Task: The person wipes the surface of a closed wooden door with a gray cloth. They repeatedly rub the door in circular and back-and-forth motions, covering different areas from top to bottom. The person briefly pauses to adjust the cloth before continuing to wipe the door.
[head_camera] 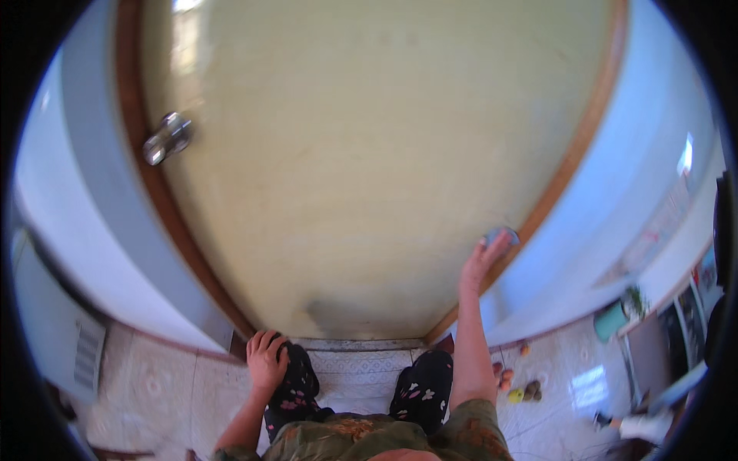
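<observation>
A pale yellow door [369, 173] fills the view before me, set in a brown wooden frame [582, 138]. Near the door's lower right edge, my right hand [490, 256] presses a grey-blue cloth [500, 235] to the surface beside the frame. The hand partly hides the cloth. My left hand [268, 360] lies on my left knee, holding nothing, with its fingers a little apart. A shiny metal doorknob [168, 138] sticks out at the door's upper left. A dark smudge or shadow [346, 314] shows low on the door.
Fruit or vegetables [523, 393] lie on the tiled floor [155, 386] at right. Beyond them stand a green pot [611, 321] with a plant and a cabinet [657, 351]. A person's leg [640, 427] shows at lower right. A white appliance or cabinet [55, 322] stands left.
</observation>
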`<state>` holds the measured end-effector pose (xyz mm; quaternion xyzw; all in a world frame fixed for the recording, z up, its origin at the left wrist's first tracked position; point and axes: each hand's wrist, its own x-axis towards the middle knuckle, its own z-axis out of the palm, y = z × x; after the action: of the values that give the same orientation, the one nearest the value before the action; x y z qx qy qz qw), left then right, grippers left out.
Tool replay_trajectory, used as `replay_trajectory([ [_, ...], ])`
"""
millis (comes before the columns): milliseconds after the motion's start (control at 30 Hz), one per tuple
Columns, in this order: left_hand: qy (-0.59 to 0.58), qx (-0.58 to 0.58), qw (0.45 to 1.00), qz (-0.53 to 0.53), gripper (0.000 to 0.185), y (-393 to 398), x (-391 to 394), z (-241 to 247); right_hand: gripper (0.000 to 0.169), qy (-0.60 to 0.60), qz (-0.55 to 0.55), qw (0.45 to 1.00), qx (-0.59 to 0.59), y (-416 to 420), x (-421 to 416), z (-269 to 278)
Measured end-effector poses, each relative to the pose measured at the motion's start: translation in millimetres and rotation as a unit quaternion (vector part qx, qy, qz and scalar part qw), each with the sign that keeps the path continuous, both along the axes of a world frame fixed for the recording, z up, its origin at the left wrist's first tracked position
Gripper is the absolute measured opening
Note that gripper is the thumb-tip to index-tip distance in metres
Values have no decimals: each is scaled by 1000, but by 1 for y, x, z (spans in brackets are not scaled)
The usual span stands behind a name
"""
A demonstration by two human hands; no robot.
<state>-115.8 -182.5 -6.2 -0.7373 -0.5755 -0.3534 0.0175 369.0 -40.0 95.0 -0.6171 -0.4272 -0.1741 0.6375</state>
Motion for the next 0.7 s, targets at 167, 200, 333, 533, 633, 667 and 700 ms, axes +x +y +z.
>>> replay_trajectory([
  [167, -7, -9, 1000, 6, 21, -2, -1, 4, 62, 27, 26, 999, 5, 10, -74, 14],
  [200, -8, -13, 1000, 5, 21, -3, -3, 4, 64, 26, 44, 999, 15, 12, -98, 17],
  [333, -15, -9, 1000, 0, 22, -2, -8, 4, 66, -99, 52, 994, 5, 30, -164, 7],
  [533, -13, -8, 1000, 0, 20, -2, -14, 4, 59, -308, 71, 947, -61, 31, -266, 5],
  [633, -15, -10, 1000, -6, 22, 0, -17, 2, 46, -397, 91, 911, -67, 28, -294, 8],
  [667, -14, -9, 1000, -8, 22, 0, -17, 2, 43, -414, 95, 905, -39, 32, -297, 5],
  [700, -14, -9, 1000, -7, 22, 0, -18, 0, 42, -431, 102, 897, -10, 32, -303, 9],
])
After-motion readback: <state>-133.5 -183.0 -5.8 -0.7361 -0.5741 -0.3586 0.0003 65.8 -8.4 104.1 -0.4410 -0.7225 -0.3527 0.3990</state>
